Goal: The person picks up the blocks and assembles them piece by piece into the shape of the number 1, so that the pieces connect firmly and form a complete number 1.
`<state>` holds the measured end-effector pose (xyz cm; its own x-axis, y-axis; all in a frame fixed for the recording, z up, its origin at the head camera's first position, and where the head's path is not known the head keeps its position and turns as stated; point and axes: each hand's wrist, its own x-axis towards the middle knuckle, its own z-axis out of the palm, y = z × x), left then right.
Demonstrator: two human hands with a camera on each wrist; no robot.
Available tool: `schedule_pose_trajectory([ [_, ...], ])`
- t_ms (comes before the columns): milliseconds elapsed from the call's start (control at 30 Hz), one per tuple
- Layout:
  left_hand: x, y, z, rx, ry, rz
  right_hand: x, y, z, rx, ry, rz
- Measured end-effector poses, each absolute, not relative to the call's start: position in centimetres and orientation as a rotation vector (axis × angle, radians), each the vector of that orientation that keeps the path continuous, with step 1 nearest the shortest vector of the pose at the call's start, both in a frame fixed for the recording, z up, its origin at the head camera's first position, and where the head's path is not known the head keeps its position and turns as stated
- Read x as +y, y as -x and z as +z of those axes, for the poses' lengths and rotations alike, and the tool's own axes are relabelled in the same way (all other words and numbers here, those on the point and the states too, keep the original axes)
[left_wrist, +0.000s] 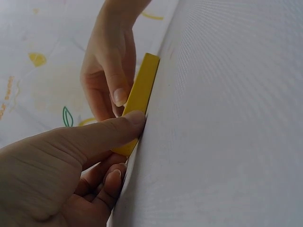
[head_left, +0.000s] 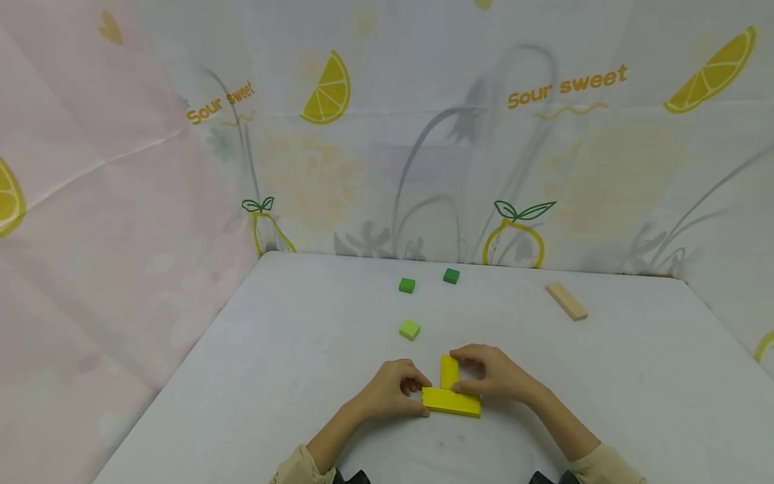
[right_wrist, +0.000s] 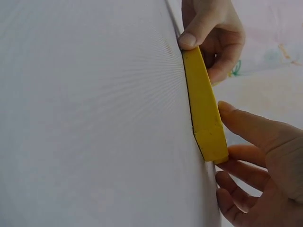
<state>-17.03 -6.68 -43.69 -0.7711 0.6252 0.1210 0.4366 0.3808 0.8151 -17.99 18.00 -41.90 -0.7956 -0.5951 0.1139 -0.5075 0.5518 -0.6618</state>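
Observation:
Two yellow wooden blocks lie on the table in the head view. The long near block (head_left: 450, 402) runs left to right, and the far block (head_left: 449, 372) stands off its back side at about a right angle, touching it. My left hand (head_left: 388, 388) pinches the near block's left end between thumb and fingers. The right hand (head_left: 498, 374) holds the far block, a finger at its far end and the thumb low on its right side. In both wrist views the near block (left_wrist: 144, 82) mostly hides the far one.
Beyond the hands lie a light green block (head_left: 410, 329), a dark green block (head_left: 407, 286) and another dark green block (head_left: 451, 275). A bare wood block (head_left: 566, 301) lies at the back right. A printed curtain (head_left: 387, 168) hangs behind the white table (head_left: 290, 323).

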Motion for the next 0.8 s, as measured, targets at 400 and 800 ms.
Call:
schedule_pose_trajectory([
  [400,-6.93,17.06,-43.76,2.445,-1.049,1.352,17.51,18.01,-41.85,2.679,0.916,-1.024],
  [800,-6.69,16.94,-43.64,2.429,-0.954,1.352,18.32,18.18,-41.88,2.617,0.922,-1.079],
])
